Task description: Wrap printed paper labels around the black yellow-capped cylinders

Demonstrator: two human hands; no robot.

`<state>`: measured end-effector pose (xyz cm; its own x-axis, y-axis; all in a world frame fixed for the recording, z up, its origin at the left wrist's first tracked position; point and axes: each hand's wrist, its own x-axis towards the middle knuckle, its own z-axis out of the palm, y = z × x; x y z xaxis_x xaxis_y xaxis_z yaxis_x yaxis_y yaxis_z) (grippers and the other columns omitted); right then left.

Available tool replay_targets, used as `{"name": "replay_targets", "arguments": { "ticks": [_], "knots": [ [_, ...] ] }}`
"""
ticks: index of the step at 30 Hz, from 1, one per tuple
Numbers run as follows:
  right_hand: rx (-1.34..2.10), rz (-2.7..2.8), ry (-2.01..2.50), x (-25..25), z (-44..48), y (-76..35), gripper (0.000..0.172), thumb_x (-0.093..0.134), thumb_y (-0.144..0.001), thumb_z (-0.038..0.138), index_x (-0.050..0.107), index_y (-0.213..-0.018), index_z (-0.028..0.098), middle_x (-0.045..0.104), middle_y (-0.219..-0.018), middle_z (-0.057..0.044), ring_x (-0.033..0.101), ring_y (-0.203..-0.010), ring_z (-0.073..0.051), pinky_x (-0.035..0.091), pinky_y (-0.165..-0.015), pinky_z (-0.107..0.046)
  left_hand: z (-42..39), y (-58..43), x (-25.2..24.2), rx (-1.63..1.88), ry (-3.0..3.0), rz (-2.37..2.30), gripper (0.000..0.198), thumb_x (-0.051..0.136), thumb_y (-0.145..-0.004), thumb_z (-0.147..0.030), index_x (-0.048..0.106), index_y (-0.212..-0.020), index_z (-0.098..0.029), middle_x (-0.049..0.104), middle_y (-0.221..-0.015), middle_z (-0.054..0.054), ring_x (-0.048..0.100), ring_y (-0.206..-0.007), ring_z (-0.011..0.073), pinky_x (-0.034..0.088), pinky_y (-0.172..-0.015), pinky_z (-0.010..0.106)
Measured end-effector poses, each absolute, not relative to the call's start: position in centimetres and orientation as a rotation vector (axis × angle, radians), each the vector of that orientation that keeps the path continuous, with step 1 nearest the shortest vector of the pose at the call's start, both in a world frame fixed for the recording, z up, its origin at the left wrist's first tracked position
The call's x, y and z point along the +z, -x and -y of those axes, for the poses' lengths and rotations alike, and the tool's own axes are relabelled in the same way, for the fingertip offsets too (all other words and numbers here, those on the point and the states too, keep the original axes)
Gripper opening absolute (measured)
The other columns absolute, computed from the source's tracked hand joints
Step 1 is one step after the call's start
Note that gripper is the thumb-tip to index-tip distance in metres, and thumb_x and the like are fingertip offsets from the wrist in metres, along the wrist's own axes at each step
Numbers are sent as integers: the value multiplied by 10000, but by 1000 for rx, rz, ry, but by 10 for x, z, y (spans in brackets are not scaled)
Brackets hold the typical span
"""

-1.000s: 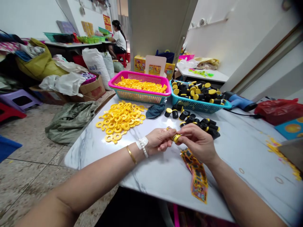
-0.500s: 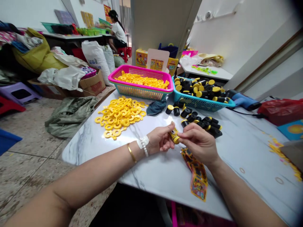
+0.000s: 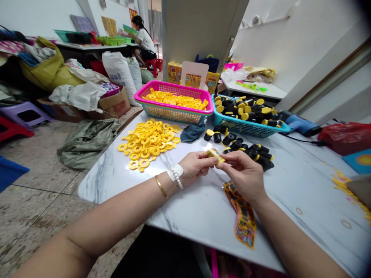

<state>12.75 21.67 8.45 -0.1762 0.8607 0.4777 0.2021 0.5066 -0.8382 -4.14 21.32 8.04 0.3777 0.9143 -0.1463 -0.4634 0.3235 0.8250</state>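
Both hands meet over the table around a small cylinder with a yellow printed wrap. My left hand pinches its left end between thumb and fingers. At the other end, the fingertips of my right hand close on it, hiding part of that end. Below my right hand lies a folded strip of printed labels in orange and yellow. Just beyond the hands are several loose black cylinders, some with yellow caps. A pile of yellow ring-shaped pieces with short tabs lies to the left.
At the back stand a pink basket of yellow pieces and a blue basket of capped black cylinders. A dark cloth lies between pile and cylinders. To the right are a blue power tool and red bag. A person sits far back.
The cylinder has tipped from fairly upright to a flatter slant. My left fingers have closed over its front, and my right fingers have shifted around its right end. The view has shifted slightly.
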Motion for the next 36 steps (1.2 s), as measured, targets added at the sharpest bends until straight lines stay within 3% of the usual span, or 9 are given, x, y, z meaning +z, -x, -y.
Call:
{"name": "replay_targets", "arguments": {
  "ticks": [4, 7, 11, 15, 18, 24, 30, 33, 36],
  "knots": [
    [716, 1610, 1046, 80, -223, -129, 190, 748, -804, 302, 706, -962, 205, 707, -870, -50, 697, -749, -191, 633, -713, -376, -213, 39, 88, 924, -926, -793, 532, 789, -615, -604, 640, -769, -118, 590, -647, 7, 403, -418, 41, 227, -410, 207],
    [439, 1777, 1004, 84, -224, -135, 199, 754, -779, 239, 711, -973, 226, 676, -940, -54, 670, -771, -184, 617, -708, -352, -221, 50, 93, 840, -958, -1023, 655, 606, -668, -795, 600, -780, -150, 546, -517, -7, 370, -351, 72, 203, -382, 223],
    [279, 1990, 865, 90, -222, -139, 253, 716, -800, 171, 699, -1040, 249, 684, -1035, -58, 671, -910, -217, 594, -847, -407, -230, 65, 93, 838, -930, -1246, 717, 468, -695, -870, 566, -831, -173, 525, -452, -8, 354, -325, 92, 181, -374, 228],
    [354, 1999, 867, 87, -222, -141, 349, 724, -807, 183, 652, -1145, 235, 693, -1073, -64, 681, -948, -219, 600, -883, -409, -227, 64, 90, 824, -1062, -1095, 641, 570, -708, -794, 598, -771, -157, 560, -516, -2, 364, -341, 67, 206, -367, 217],
    [478, 1956, 891, 82, -224, -143, 272, 730, -815, 206, 664, -1078, 224, 693, -1038, -58, 694, -921, -206, 615, -868, -394, -225, 63, 91, 844, -1151, -1002, 578, 673, -689, -711, 622, -707, -135, 573, -550, 0, 396, -373, 54, 266, -381, 210],
    [608, 1982, 819, 91, -223, -150, 370, 717, -830, 203, 627, -1187, 243, 686, -1111, -62, 709, -952, -207, 638, -849, -382, -226, 68, 94, 787, -1164, -876, 527, 725, -693, -630, 644, -763, -115, 619, -615, 22, 471, -422, 61, 340, -418, 199],
    [586, 2049, 912, 105, -218, -151, 232, 733, -808, 231, 702, -1038, 211, 723, -939, -48, 718, -779, -175, 646, -727, -317, -224, 64, 87, 826, -1184, -794, 465, 785, -684, -507, 595, -869, -125, 645, -713, 35, 586, -571, 112, 461, -551, 242],
    [937, 1863, 1014, 105, -214, -148, 190, 777, -774, 304, 711, -904, 182, 737, -790, -41, 714, -668, -175, 631, -637, -302, -218, 57, 83, 957, -1380, -789, 371, 776, -714, -364, 589, -941, -138, 639, -773, 19, 584, -655, 118, 468, -632, 255],
    [1261, 1632, 1065, 106, -210, -140, 251, 815, -731, 374, 693, -803, 166, 728, -677, -37, 704, -592, -175, 611, -572, -285, -212, 53, 82, 1020, -1678, -868, 265, 732, -746, -254, 612, -962, -159, 656, -845, 16, 591, -746, 136, 461, -696, 262]
  ]
}}
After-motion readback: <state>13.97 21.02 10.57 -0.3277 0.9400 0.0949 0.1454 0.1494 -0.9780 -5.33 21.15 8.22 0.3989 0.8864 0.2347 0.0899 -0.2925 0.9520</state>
